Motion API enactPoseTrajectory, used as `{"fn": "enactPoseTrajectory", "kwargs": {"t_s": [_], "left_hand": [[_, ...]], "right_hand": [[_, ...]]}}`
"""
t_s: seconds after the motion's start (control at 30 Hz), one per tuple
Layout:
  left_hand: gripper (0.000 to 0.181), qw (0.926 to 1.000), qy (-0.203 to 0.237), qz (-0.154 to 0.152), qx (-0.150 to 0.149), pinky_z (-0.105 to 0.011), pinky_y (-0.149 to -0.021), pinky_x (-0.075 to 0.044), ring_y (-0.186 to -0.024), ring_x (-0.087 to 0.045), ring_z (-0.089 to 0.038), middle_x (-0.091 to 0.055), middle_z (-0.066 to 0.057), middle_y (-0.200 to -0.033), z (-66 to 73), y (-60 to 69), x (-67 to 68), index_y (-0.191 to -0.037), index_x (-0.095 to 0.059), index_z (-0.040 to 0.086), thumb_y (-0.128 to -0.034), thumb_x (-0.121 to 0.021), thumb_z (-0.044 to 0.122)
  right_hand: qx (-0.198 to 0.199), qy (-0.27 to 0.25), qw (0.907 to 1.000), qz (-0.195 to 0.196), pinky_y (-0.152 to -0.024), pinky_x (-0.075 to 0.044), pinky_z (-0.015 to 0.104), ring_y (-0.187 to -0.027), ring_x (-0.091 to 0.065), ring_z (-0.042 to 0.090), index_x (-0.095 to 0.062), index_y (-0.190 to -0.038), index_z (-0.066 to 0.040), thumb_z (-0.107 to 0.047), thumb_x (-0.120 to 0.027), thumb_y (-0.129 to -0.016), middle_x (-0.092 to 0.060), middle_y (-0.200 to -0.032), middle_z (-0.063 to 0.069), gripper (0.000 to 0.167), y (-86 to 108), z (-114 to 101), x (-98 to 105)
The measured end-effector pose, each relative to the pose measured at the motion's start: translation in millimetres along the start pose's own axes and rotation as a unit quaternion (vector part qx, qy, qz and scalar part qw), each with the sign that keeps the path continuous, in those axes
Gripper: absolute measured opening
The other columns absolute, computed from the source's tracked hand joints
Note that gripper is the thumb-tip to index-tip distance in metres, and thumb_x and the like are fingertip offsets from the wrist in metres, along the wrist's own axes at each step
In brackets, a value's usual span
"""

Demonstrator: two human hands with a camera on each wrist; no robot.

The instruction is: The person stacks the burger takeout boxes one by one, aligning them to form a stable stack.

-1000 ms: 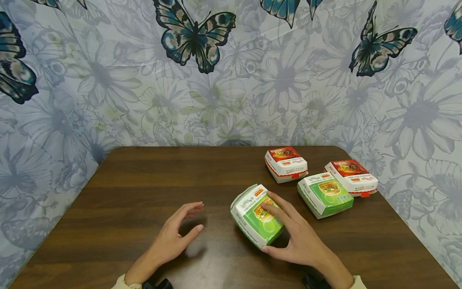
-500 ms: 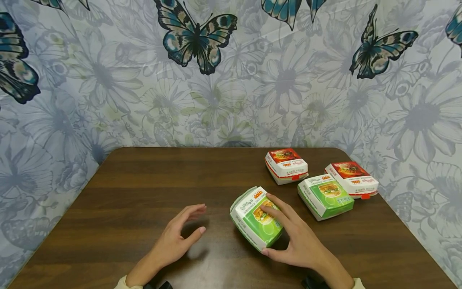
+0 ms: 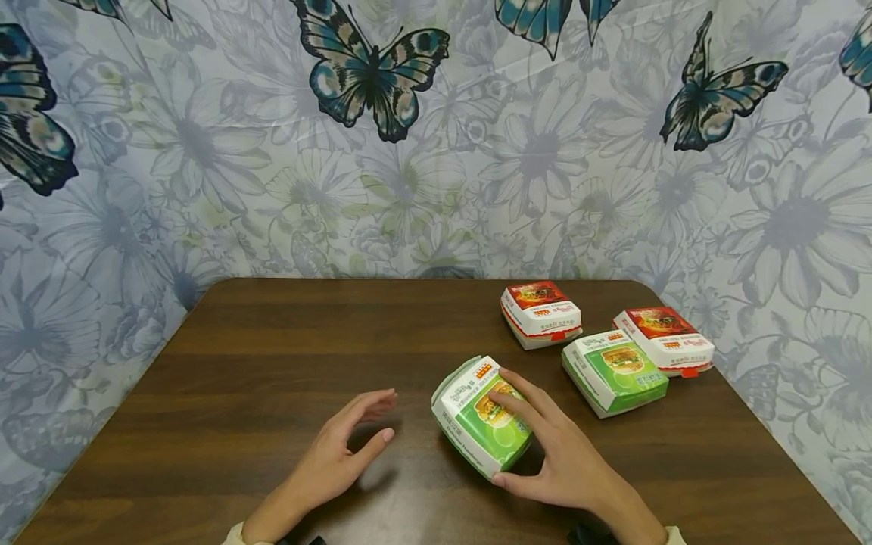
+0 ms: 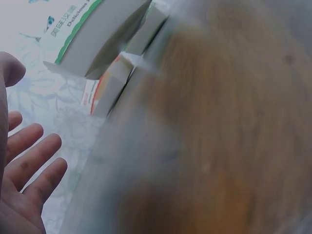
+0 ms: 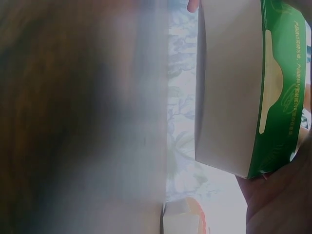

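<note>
plainly, the right hand (image 3: 562,454) is grasping a green-and-white burger box (image 3: 470,412), thumb at its near corner and fingers over the right side of the printed lid. that gripped box is tilted, and the right wrist view shows it raised off the wooden table (image 3: 272,333). to the left of the gripped box, near but apart from it, the left hand (image 3: 337,450) is free, its fingers slightly bent and its thumb held away from them. pale cuffs (image 3: 235,534) show at both wrists, nearer the person than the gripped box.

farther out, a second green box (image 3: 613,371) sits to the right of the gripped one and a little beyond it. past that, on the same side, is a red-and-white box (image 3: 664,337), partly hidden; whether those two touch i cannot tell. another red-topped box (image 3: 541,314) lies beyond the gripped box, slightly rightward. behind everything hangs a flowered backdrop (image 3: 545,151) with teal butterflies (image 3: 373,79).
</note>
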State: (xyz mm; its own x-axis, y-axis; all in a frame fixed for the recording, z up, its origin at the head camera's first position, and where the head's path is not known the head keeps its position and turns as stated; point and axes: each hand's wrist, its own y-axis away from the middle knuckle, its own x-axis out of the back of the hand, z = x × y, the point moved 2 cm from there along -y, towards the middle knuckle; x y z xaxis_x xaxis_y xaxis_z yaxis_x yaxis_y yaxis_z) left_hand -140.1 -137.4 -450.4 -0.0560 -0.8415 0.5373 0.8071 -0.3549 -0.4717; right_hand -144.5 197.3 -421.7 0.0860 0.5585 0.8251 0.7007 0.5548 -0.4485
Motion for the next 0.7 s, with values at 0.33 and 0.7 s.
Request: {"fn": "enactPoseTrajectory", "kwargs": {"t_s": [0.33,0.7], "left_hand": [[0.053,0.9998,0.013,-0.013,0.012,-0.035,-0.101,-0.053,-0.125,-0.061,-0.016,-0.06,-0.006,-0.144,2.7,0.0,-2.5,-0.151,-0.048,0.024,-0.1019,-0.067,0.019],[0.056,0.9999,0.01,-0.013,-0.003,-0.041,-0.098,-0.055,-0.12,-0.066,-0.022,-0.06,-0.008,-0.144,4.5,-0.5,-5.7,-0.154,-0.046,0.023,-0.102,-0.067,0.018]], "right_hand": [[0.006,-0.003,0.9999,-0.009,-0.097,-0.054,0.047,-0.144,-0.042,0.018,-0.042,-0.156,-0.03,-0.058,-0.087,-0.074,-0.029,-0.168,0.001,0.098,0.0,-3.1,-1.1],[0.004,-0.007,0.9998,-0.019,-0.098,-0.053,0.048,-0.144,-0.041,0.017,-0.042,-0.156,-0.031,-0.06,-0.087,-0.074,-0.028,-0.168,-0.001,0.098,-0.3,-4.7,-1.8]]}}
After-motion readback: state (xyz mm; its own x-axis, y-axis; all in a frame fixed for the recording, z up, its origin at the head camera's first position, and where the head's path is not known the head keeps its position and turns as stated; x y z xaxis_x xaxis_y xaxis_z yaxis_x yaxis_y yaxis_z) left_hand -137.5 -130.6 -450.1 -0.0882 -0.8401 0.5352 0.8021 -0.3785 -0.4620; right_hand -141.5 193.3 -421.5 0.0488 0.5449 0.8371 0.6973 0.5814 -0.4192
